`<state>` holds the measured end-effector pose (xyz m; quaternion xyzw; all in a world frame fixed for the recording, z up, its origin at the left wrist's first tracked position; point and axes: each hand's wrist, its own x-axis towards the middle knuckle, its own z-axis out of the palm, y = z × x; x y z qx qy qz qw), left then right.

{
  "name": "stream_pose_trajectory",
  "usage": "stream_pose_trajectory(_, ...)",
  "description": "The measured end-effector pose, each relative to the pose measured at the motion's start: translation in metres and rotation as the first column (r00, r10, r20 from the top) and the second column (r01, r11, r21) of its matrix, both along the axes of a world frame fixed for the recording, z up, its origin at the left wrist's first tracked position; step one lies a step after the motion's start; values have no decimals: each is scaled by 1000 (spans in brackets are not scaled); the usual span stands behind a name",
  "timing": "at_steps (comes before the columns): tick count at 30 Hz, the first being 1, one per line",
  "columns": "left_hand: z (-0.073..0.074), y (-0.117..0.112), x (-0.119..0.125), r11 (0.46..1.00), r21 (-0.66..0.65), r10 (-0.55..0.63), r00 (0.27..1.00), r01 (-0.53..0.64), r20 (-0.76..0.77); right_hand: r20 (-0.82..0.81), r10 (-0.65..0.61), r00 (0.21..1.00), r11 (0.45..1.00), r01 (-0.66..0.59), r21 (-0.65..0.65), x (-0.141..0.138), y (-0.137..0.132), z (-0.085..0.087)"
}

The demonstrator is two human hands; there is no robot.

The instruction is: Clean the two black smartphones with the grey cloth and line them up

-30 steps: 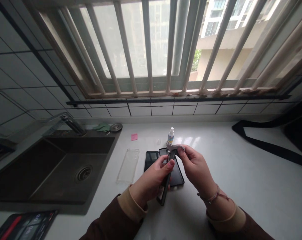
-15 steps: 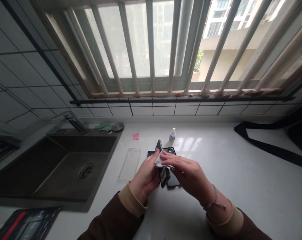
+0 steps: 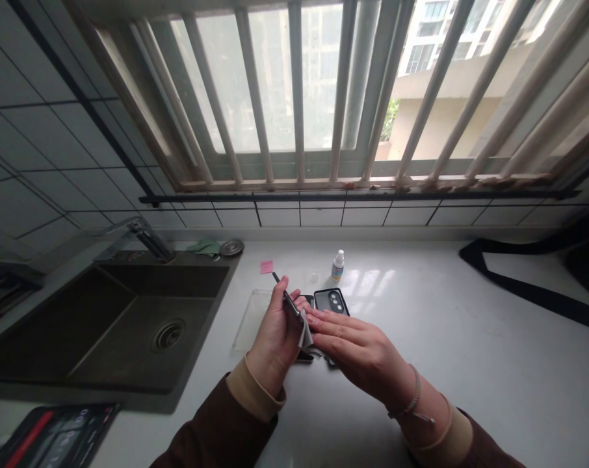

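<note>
Left hand [image 3: 277, 328] grips a thin dark phone [image 3: 290, 303], tilted edge-on, between thumb and fingers; that hold probably leaves the near end free for the cloth [image 3: 305, 333]. Right hand [image 3: 355, 338] holds the cloth against that end, fingers nearly straight, thumb hidden; looks like flat pressure, left hand bracing. Phone sits inside left grip, just left of right fingertips, above the counter [image 3: 421, 312]. Black case [image 3: 325, 301] lies partly under right hand, clear case [image 3: 248, 322] beside left; likely laid flat for stability. Bottle [image 3: 338, 268] upright behind, presumably against spills.
</note>
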<state>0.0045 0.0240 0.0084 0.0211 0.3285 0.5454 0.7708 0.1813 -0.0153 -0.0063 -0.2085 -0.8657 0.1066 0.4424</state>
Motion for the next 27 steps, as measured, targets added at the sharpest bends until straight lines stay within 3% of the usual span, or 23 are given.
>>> stream_pose_trajectory(6, 4, 1, -3, 995, 4, 99, 994, -100, 47, 60, -17, 998, 1000, 16, 5, -1, 0, -2)
stream_pose_trajectory(9, 1, 3, -6, 984, 20, 175, 984, -175, 18, -4, -158, 987, 983, 157, -93, -3, -1, -3)
stream_pose_trajectory(12, 0, 3, -4, 976, -25, 217, 976, -217, 1, -102, -436, 894, 865, 386, -321, -4, -3, -3)
stream_pose_trajectory(14, -1, 1, 0, 975, -35, 220, 975, -220, -2, -151, -542, 827, 804, 457, -382, -4, -4, -2)
stream_pose_trajectory(16, -2, -3, 6, 981, -30, 192, 981, -192, -2, -204, -506, 838, 848, 440, -295, -5, -6, 0)
stream_pose_trajectory(18, -3, -6, 11, 988, -33, 149, 989, -149, 7, -209, -363, 908, 930, 339, -142, -6, -8, 1)
stream_pose_trajectory(20, -4, -8, 14, 993, -41, 108, 994, -107, 21, -171, -237, 956, 971, 235, -32, -7, -9, 1)
stream_pose_trajectory(23, -3, -8, 14, 994, -56, 100, 995, -99, 9, -136, -189, 973, 980, 196, 40, -8, -9, 1)
stream_pose_trajectory(27, 3, -6, 8, 974, -99, 200, 978, -205, -52, -68, -139, 988, 987, 143, 71, -7, -7, -2)
